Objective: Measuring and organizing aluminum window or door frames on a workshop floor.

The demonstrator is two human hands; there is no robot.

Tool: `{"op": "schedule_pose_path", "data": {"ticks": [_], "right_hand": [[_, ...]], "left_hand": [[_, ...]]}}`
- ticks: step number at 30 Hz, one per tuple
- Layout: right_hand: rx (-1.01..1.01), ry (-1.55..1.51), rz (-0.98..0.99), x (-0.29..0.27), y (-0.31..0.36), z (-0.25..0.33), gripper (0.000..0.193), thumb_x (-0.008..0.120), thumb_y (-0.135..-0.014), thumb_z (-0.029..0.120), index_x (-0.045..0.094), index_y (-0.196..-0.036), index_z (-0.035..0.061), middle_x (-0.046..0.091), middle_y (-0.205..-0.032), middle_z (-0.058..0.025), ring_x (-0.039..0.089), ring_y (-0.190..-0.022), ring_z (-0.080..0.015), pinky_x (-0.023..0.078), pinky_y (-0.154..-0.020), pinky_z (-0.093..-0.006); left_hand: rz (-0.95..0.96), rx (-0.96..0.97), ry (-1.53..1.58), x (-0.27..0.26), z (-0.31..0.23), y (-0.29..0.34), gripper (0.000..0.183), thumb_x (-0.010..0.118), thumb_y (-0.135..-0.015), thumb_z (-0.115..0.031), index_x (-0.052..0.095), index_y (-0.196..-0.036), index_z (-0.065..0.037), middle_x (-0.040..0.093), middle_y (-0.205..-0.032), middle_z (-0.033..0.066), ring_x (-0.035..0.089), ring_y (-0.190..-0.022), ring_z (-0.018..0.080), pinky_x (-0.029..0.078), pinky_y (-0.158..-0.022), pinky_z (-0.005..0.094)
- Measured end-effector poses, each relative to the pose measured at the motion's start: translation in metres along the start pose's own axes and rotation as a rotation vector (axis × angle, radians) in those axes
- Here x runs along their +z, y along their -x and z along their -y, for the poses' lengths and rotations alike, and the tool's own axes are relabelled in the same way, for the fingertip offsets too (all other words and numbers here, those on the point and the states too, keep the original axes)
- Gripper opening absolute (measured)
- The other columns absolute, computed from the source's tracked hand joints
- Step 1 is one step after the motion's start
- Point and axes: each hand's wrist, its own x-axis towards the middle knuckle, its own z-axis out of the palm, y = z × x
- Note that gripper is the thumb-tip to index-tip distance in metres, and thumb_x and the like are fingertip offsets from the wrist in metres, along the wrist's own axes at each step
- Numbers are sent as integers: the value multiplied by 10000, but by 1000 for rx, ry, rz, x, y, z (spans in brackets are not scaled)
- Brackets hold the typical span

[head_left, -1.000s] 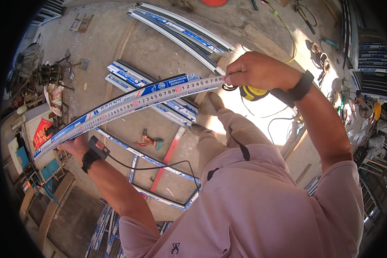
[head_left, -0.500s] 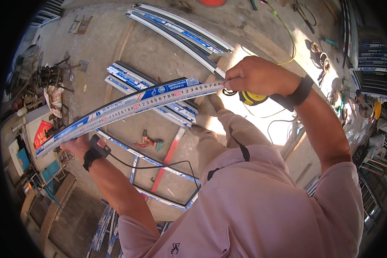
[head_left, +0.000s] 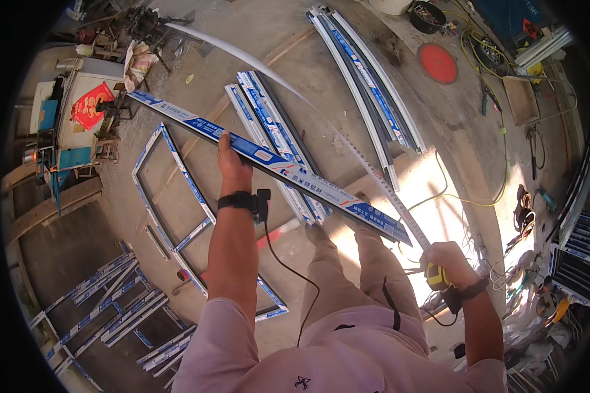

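Note:
My left hand (head_left: 233, 164) is closed around a long aluminium profile (head_left: 321, 190) wrapped in blue and white film. The profile slants in the air from the upper left down to the right, in front of my legs. In my right hand (head_left: 453, 262) is a yellow and black tape measure (head_left: 436, 278), low on the right. Its pulled-out blade (head_left: 372, 171) curves away to the upper left, apart from the profile for most of its length. Past the profile's right end, the blade runs close by. Dark bands with a small box and cable sit on my wrists.
Wrapped profiles (head_left: 259, 118) lie on the floor, with longer ones (head_left: 360, 72) farther right. A blue and white frame (head_left: 144, 190) lies left of my legs. More frames (head_left: 115, 311) are at lower left. A red disc (head_left: 438, 63) and yellow cable (head_left: 498, 190) lie at right.
The blade lay along the profile and now swings free of it. My right hand has moved down with the tape measure; the profile has turned, its right end now lower. My view has shifted.

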Motion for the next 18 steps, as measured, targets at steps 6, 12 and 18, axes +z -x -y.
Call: {"op": "schedule_pose_path", "data": {"ticks": [6,12,18], "right_hand": [[181,-166,-156,-23,-11,-73,233,594,-852,186,649,-777,-28,649,-738,-97,636,-634,-186,524,-591,-292],[195,-112,-263,-42,-16,-143,260,557,-866,200,657,-833,-38,654,-710,-94,638,-616,-176,521,-579,-293],[372,-161,-357,-47,-38,-177,314,571,-858,251,637,-843,-55,648,-689,-115,629,-527,-187,505,-482,-272]], "left_hand": [[-50,9,-180,-1,124,-21,450,661,-743,-60,487,-1146,37,595,-994,119,611,-845,239,511,-764,369],[-70,54,-432,4,229,-66,706,680,-721,-110,366,-1321,89,590,-1073,146,576,-907,257,445,-853,334],[-85,64,-700,6,281,-110,881,690,-688,-208,280,-1407,94,580,-1158,209,585,-1012,299,446,-896,343]]}}
